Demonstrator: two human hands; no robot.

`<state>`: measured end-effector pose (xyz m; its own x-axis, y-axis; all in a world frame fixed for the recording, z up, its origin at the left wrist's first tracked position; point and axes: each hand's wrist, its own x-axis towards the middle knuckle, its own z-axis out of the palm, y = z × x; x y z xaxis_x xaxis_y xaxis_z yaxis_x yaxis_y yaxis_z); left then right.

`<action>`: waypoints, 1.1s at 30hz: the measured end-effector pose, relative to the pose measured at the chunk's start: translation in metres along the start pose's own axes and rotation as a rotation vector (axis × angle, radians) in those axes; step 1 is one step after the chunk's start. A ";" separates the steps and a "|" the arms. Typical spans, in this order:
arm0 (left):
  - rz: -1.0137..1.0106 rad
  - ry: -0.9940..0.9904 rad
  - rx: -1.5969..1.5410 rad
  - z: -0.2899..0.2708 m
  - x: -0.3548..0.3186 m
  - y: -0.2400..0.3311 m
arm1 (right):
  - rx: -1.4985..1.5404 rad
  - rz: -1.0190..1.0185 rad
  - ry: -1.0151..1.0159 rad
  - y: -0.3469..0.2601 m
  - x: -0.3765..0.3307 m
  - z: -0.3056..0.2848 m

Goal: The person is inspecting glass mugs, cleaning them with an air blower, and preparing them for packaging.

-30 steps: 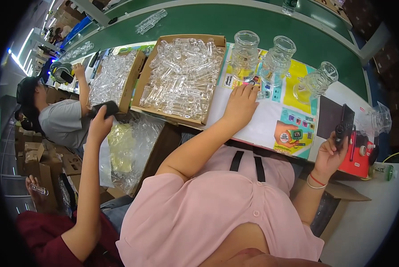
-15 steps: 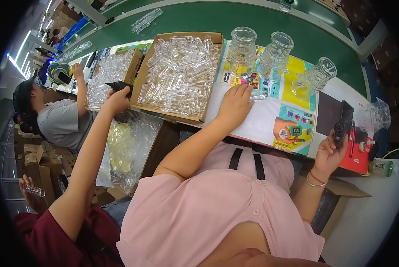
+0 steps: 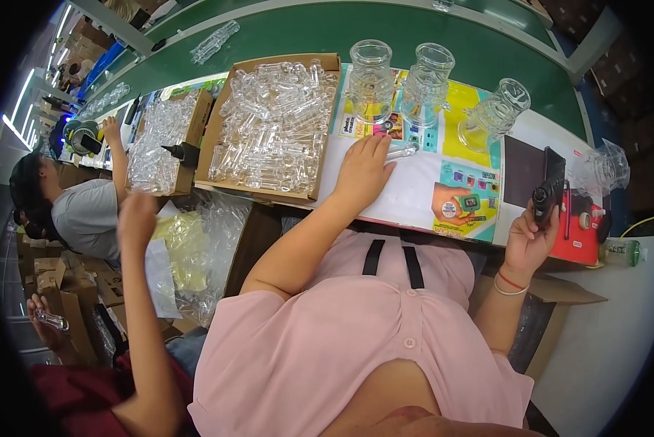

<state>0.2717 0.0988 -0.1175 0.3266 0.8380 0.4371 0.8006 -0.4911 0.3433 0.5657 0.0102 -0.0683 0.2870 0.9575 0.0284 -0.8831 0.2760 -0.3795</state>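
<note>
My left hand [image 3: 365, 173] rests palm down on the printed sheet, fingers close together. A small clear glass tube [image 3: 405, 151] sticks out between its forefinger and thumb, the tube's other end hidden under the hand. Raised at the table's right side, my right hand [image 3: 532, 237] is closed around a black handheld tool [image 3: 548, 191] with a rounded part near the grip. Beyond my left hand stand two clear glass vessels, one left [image 3: 370, 84] and one right [image 3: 426, 86]. A third glass vessel [image 3: 496, 115] leans farther right.
A cardboard tray [image 3: 315, 191] of glass tubes lies left of my hand, a second box [image 3: 201, 120] beyond it. A black nozzle tool [image 3: 184, 153] stands there near a co-worker's hand [image 3: 136, 218]. A red sheet [image 3: 579, 244] and a plastic-wrapped glass piece [image 3: 605, 167] are far right.
The view has shifted slightly. The dark-red-sleeved co-worker has let go of the black nozzle tool and drawn the hand back. My hands keep much the same poses.
</note>
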 end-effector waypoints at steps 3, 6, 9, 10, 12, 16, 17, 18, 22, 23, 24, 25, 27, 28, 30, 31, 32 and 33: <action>0.023 0.040 -0.020 -0.016 -0.001 0.011 | 0.020 0.000 0.004 -0.001 0.000 -0.002; 0.102 0.057 -0.037 -0.050 -0.009 0.017 | 0.038 0.006 -0.027 -0.004 0.001 -0.005; 0.139 0.027 -0.006 -0.093 -0.016 0.000 | 0.073 0.012 -0.051 -0.006 0.003 -0.009; 0.082 0.003 0.116 -0.106 -0.017 -0.013 | 0.069 0.011 -0.040 -0.006 0.004 -0.010; 0.027 -0.020 0.239 -0.124 -0.017 -0.039 | 0.047 0.024 -0.047 -0.005 0.005 -0.012; -0.077 -0.198 0.214 -0.132 -0.013 -0.066 | -0.001 0.027 -0.034 -0.001 0.004 -0.009; -0.083 -0.248 0.174 -0.132 -0.011 -0.065 | -0.017 0.013 -0.001 0.001 0.005 -0.006; -0.064 -0.219 0.171 -0.132 -0.009 -0.062 | -0.016 0.022 -0.013 0.001 0.003 -0.002; -0.078 0.148 -0.173 -0.131 -0.009 -0.025 | -0.003 0.030 -0.036 0.002 -0.002 0.014; -0.118 0.099 -0.398 -0.128 -0.013 -0.012 | 0.027 0.041 -0.078 0.002 -0.004 0.018; -0.194 -0.008 -0.806 -0.123 -0.016 0.001 | -0.008 0.020 -0.044 0.001 -0.006 0.021; -0.195 -0.023 -0.822 -0.116 -0.019 0.014 | 0.000 0.016 -0.057 0.000 -0.008 0.023; -0.457 -0.298 -1.668 -0.104 -0.022 0.032 | 0.018 0.011 -0.079 -0.001 -0.012 0.026; -0.520 -0.419 -1.693 -0.101 -0.022 0.036 | 0.029 -0.012 -0.088 -0.002 -0.013 0.027; -0.516 -0.429 -1.782 -0.095 -0.021 0.044 | 0.010 -0.036 -0.031 -0.005 -0.017 0.026; -0.524 -0.438 -1.858 -0.094 -0.021 0.048 | 0.049 -0.042 -0.002 -0.006 -0.018 0.026; -0.530 -0.430 -1.903 -0.092 -0.020 0.051 | 0.042 -0.051 0.021 -0.007 -0.019 0.025; -0.534 -0.437 -1.895 -0.091 -0.019 0.055 | 0.016 -0.057 0.038 -0.009 -0.020 0.023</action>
<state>0.2635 0.0340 -0.0316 0.5912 0.8028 -0.0770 -0.5030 0.4416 0.7430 0.5590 -0.0099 -0.0438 0.3506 0.9364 0.0139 -0.8706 0.3314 -0.3637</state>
